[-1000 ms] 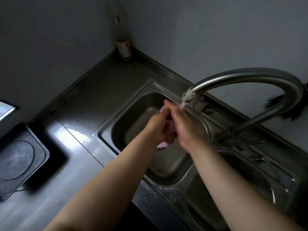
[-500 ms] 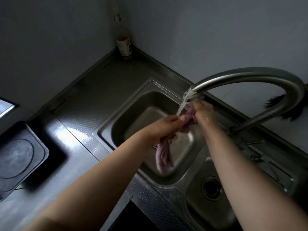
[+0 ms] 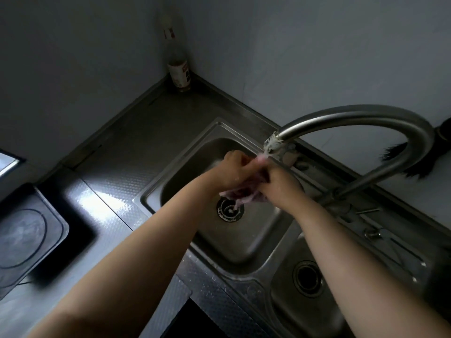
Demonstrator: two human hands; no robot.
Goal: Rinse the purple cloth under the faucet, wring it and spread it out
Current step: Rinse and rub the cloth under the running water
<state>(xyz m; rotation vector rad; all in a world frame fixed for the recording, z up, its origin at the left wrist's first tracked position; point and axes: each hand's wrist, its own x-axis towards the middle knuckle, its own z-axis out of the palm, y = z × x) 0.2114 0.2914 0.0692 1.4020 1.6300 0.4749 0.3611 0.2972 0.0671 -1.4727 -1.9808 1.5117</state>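
The purple cloth (image 3: 240, 192) is bunched up between both hands, over the sink (image 3: 234, 237). The left hand (image 3: 231, 170) grips it at 9 o'clock, the right hand (image 3: 280, 186) at 3 o'clock. The faucet (image 3: 341, 123) runs water onto them.

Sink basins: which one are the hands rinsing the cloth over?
The larger left basin, its drain showing just below the cloth. The smaller right basin lies under the right forearm only.
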